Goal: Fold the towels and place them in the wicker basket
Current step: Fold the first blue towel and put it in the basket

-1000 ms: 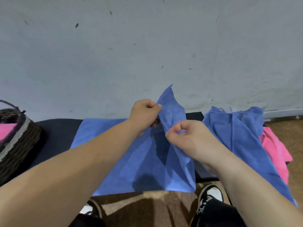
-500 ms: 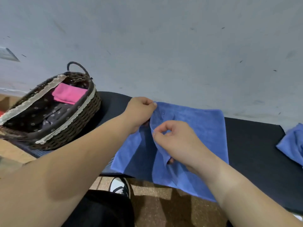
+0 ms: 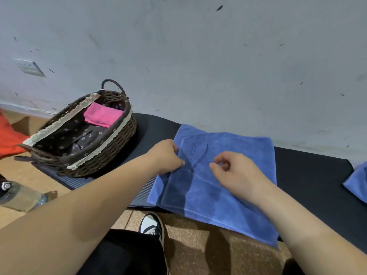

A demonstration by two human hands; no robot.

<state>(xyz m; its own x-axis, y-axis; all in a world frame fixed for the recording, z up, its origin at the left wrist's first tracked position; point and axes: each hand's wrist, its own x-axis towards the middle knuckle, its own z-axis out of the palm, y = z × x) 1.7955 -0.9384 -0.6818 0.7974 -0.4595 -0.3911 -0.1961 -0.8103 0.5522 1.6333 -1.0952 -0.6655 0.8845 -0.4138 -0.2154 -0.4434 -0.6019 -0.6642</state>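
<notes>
A pale grey wall (image 3: 198, 56) fills the upper half of the frame. Below it a black mat (image 3: 309, 185) runs from the centre to the right edge over a cork-brown floor (image 3: 198, 245). The blue towel (image 3: 234, 187) lies on the mat at centre right, folded over itself, its lower edge hanging past the mat's near edge; dark printed lettering shows on its upper left part. The wicker basket (image 3: 103, 155), dark brown with a lace-trimmed floral liner, sits at centre left on the mat's left end, well apart from the blue towel. A folded pink towel (image 3: 102, 115) lies inside it at the far end. The left hand (image 3: 166, 156), at the centre of the frame, pinches the blue towel's left folded edge between thumb and fingers. The right hand (image 3: 236, 173), just right of centre, hovers over the towel with fingers loosely curled, gripping nothing. Another blue cloth (image 3: 357, 185) shows at the right edge, an orange cloth (image 3: 8, 137) at the left edge, and a clear plastic bottle (image 3: 19, 197) lies on the floor at lower left. A black-and-white shoe (image 3: 152, 225) shows at bottom centre.
</notes>
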